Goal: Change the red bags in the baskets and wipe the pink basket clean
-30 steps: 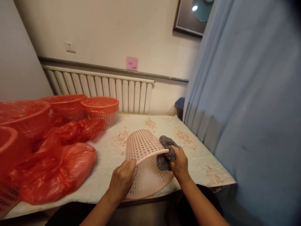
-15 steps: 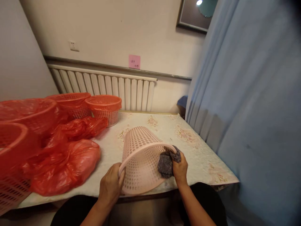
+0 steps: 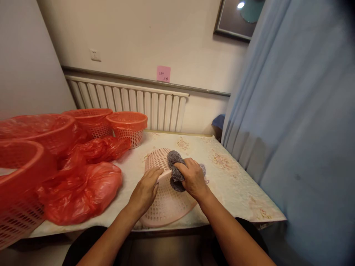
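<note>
A pale pink perforated plastic basket [image 3: 166, 210] lies on its side, its mouth facing me. My left hand [image 3: 146, 190] grips the upper left of the rim, thumb inside and fingers over the outer wall. Bunched in my right hand [image 3: 195, 178] is a dark grey cloth [image 3: 175, 170], folded over the top of the rim so that part lies outside and part inside. The fingertips of my right hand are partly hidden by the cloth.
Several baskets lined with red plastic bags, such as one [image 3: 127, 127] at the back, stand on the left. A heap of red plastic bags [image 3: 85, 188] lies beside them. A floral cloth [image 3: 230, 184] covers the table. The blue curtain [image 3: 291, 111] hangs at the right.
My right hand has moved the cloth up and left along the rim, from its right side to the top. My left hand has shifted up and right along the rim.
</note>
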A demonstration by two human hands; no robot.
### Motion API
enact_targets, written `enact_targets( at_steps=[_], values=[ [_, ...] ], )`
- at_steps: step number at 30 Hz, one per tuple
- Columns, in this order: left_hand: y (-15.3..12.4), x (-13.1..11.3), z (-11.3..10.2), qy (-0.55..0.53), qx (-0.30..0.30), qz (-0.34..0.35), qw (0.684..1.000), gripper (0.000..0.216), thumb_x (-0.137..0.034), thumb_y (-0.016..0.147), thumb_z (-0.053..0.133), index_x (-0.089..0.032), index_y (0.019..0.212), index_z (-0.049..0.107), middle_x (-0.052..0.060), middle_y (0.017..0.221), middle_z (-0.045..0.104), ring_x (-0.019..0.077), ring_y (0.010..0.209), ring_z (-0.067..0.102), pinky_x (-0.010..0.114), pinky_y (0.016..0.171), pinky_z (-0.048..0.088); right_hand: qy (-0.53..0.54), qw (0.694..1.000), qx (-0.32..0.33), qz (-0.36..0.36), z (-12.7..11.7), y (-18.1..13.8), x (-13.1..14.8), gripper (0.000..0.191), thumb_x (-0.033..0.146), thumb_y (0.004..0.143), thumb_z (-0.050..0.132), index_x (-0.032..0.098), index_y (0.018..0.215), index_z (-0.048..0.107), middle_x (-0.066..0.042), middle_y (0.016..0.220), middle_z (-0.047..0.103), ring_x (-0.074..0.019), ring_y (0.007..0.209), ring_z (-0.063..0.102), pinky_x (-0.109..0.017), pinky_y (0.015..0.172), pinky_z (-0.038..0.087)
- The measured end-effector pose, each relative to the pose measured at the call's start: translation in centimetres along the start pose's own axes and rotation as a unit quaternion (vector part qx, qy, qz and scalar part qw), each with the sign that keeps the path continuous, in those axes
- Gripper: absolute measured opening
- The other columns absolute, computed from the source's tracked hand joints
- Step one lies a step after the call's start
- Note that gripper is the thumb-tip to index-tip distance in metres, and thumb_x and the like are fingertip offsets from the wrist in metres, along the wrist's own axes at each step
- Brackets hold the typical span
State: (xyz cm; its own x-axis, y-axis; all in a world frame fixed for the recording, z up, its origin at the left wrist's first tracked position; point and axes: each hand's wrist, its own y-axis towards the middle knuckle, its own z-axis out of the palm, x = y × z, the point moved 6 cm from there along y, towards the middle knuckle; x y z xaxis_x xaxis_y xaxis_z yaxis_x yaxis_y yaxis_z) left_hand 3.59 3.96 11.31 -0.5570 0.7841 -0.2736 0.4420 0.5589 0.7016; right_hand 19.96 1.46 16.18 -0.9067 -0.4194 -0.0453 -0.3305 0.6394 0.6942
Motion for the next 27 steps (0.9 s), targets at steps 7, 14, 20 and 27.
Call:
enact_targets(
  at_steps=[7,14,20,27],
  values=[
    [-2.5,1.5,-0.3,-0.012,-0.026,-0.030,0.999,0.052,-0.003,0.079,0.040,-0.018,0.128,0.053,0.012,0.130,0.058,0.0234,0.125,0.052,0.046,0.106,0.045,0.117,0.977,-0.118,0.135,2.4,-5.1,-5.4,0.042,0.006,0.071,0.046,0.020,0.109,0.058,-0.007,0.098,0.057,-0.0238,0.095,0.053,-0.038,0.083,0.046],
    [-4.1,2.5,-0.7,-0.016,-0.048,-0.040,0.998,0.054,-0.002,0.078,0.040,-0.019,0.128,0.052,0.011,0.131,0.058,0.0226,0.125,0.052,0.045,0.107,0.044,0.219,0.860,-0.236,0.396,8.2,-14.1,-8.6,0.031,0.027,0.080,0.054,0.017,0.109,0.059,-0.009,0.104,0.066,-0.0236,0.097,0.060,-0.038,0.084,0.048],
    [-6.7,3.9,-1.2,-0.011,-0.084,-0.053,0.995,0.051,-0.005,0.080,0.041,-0.019,0.127,0.052,0.011,0.131,0.058,0.0228,0.123,0.054,0.044,0.105,0.046,0.262,0.783,-0.251,0.506,12.4,-19.2,-6.5,0.030,0.040,0.075,0.065,0.017,0.093,0.063,-0.006,0.082,0.070,-0.0215,0.076,0.064,-0.031,0.066,0.050],
    [-8.7,5.5,-0.7,-0.004,-0.101,-0.179,0.979,0.034,-0.021,0.088,0.045,-0.015,0.119,0.055,0.013,0.117,0.064,0.0250,0.110,0.062,0.044,0.096,0.052,0.216,0.853,-0.251,0.404,6.6,-11.5,-7.6,0.025,0.031,0.082,0.055,0.017,0.101,0.064,-0.008,0.095,0.068,-0.0219,0.087,0.060,-0.033,0.077,0.047]
  ],
)
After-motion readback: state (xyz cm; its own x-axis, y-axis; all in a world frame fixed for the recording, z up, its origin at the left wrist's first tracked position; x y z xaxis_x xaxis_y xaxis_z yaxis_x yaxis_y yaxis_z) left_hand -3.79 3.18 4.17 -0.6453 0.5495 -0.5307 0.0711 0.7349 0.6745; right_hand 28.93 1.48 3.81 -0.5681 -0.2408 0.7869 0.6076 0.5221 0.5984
